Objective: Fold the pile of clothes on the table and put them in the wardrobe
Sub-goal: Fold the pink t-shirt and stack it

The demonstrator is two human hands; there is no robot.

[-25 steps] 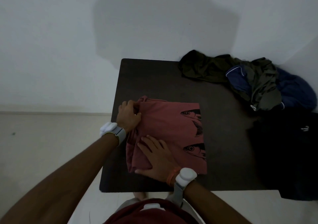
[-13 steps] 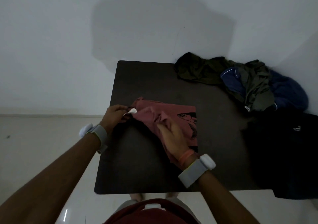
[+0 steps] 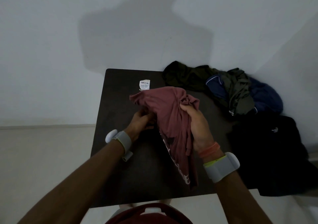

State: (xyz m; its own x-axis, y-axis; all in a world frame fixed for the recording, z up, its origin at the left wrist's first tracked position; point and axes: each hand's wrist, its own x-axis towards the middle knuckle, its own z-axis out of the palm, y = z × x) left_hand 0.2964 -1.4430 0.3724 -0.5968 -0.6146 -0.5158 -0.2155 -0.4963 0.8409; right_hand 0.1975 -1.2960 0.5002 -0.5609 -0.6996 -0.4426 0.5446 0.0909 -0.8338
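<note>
i hold the dusty-red cotton t-shirt (image 3: 172, 120) bunched above the middle of the dark desk (image 3: 120, 172), my right hand (image 3: 197, 125) clamped on its gathered top and my left hand (image 3: 139, 122) pinching its left edge, likely to refold it, with the crumpled pile of dark green and blue clothes (image 3: 232, 89) at the far right corner.

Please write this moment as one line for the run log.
step: folding | left hand: grips shirt | right hand: grips bunched shirt | shirt: held up over table | pile: unfolded, far right

A grey wall (image 3: 51, 51) bears a person's shadow (image 3: 146, 34) above a pale floor (image 3: 43, 155).
</note>
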